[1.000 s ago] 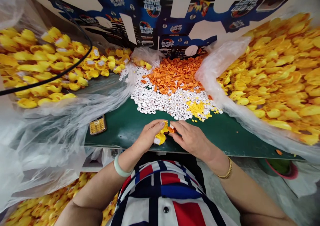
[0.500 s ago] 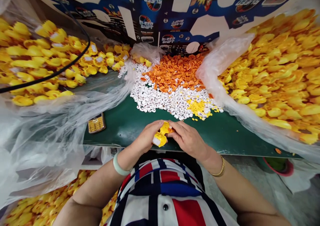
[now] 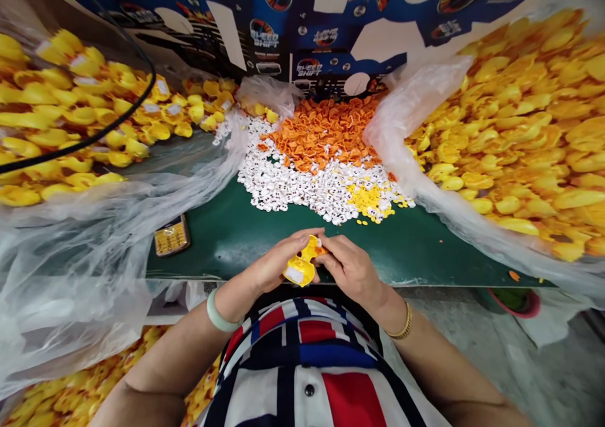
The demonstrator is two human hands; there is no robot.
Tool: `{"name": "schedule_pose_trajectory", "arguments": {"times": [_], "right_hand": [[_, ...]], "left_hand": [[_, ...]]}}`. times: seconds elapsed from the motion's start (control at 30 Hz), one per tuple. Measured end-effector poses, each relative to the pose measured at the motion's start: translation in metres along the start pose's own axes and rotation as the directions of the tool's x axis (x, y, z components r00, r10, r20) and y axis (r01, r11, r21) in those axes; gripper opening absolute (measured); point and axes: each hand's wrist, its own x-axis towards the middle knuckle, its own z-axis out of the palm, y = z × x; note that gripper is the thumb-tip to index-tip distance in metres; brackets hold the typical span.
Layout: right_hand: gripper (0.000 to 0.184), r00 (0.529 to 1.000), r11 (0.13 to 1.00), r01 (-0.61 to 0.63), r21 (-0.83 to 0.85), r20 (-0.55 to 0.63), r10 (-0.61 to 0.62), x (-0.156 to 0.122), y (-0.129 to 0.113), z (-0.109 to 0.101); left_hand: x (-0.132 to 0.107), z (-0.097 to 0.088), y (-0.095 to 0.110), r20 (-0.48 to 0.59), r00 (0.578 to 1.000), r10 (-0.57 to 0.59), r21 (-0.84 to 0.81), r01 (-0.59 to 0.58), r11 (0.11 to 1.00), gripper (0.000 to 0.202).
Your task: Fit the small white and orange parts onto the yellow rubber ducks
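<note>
My left hand (image 3: 278, 260) is closed around a hollow yellow plastic toy duck shell (image 3: 302, 268), holding it over the near edge of the green table. A white patch shows on the shell's lower part. My right hand (image 3: 352, 264) pinches at the shell's upper right side, where a bit of orange and a bit of white show by the fingertips. Whether those fingers grip a small part or the shell itself is hidden. Beyond my hands lie a heap of small white eye pieces (image 3: 293, 187), a heap of orange pieces (image 3: 326, 130) and some little yellow discs (image 3: 368, 198).
Yellow shells (image 3: 529, 143) are piled high on the right behind clear plastic sheeting (image 3: 397, 111). More yellow shells (image 3: 80, 111) lie at left, under a black cable (image 3: 118, 121). A phone-like object (image 3: 172, 236) rests on the green table (image 3: 217, 238). Printed cardboard (image 3: 326, 36) stands behind.
The view has shifted slightly. The yellow shell is tilted a little differently, and a white bit now shows near my right fingertips. Both hands stay at the shell.
</note>
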Motion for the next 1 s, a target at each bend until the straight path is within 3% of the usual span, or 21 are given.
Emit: {"name": "schedule_pose_trajectory", "arguments": {"times": [0.13,0.23,0.33,0.43,0.6,0.7,0.77,0.83,0.93,1.0], "right_hand": [[0.033,0.997,1.000,-0.025,-0.003,0.077,0.025,0.001,0.012,-0.015],[0.023,0.985,0.960,-0.173,-0.219,-0.026,0.172,0.001,0.035,-0.038],[0.017,0.957,0.839,-0.284,-0.464,-0.084,0.278,-0.001,0.058,-0.053],[0.016,0.954,0.773,-0.254,-0.582,-0.017,0.301,0.000,0.072,-0.054],[0.021,0.970,0.771,-0.171,-0.614,0.033,0.241,0.005,0.083,-0.049],[0.020,0.973,0.719,-0.123,-0.684,0.058,0.222,0.007,0.083,-0.050],[0.019,0.984,0.708,-0.110,-0.697,0.023,0.176,0.010,0.076,-0.047],[0.017,0.997,0.769,-0.073,-0.636,-0.032,0.068,0.013,0.062,-0.038],[0.012,0.981,0.860,0.141,-0.490,-0.051,-0.189,0.020,0.035,-0.017],[0.012,0.945,0.845,0.284,-0.453,-0.016,-0.326,0.025,0.020,-0.003]], "left_hand": [[0.004,-0.004,0.005,-0.035,0.998,0.042,-0.020,-0.043,0.999,0.055],[0.009,-0.008,0.018,-0.119,0.979,0.163,-0.048,-0.170,0.984,0.057],[0.016,-0.010,0.030,-0.149,0.962,0.230,-0.044,-0.239,0.970,0.053],[0.026,-0.008,0.035,-0.140,0.956,0.256,-0.045,-0.264,0.963,0.045],[0.045,-0.004,0.034,-0.184,0.943,0.276,-0.070,-0.293,0.954,0.042],[0.052,-0.007,0.031,-0.220,0.927,0.304,-0.101,-0.332,0.938,0.043],[0.054,-0.009,0.028,-0.238,0.917,0.321,-0.114,-0.355,0.928,0.042],[0.054,-0.011,0.025,-0.252,0.910,0.330,-0.106,-0.365,0.925,0.041],[0.051,-0.011,0.023,-0.281,0.900,0.333,-0.082,-0.368,0.926,0.039],[0.050,-0.010,0.022,-0.298,0.897,0.326,-0.071,-0.361,0.930,0.040]]}}
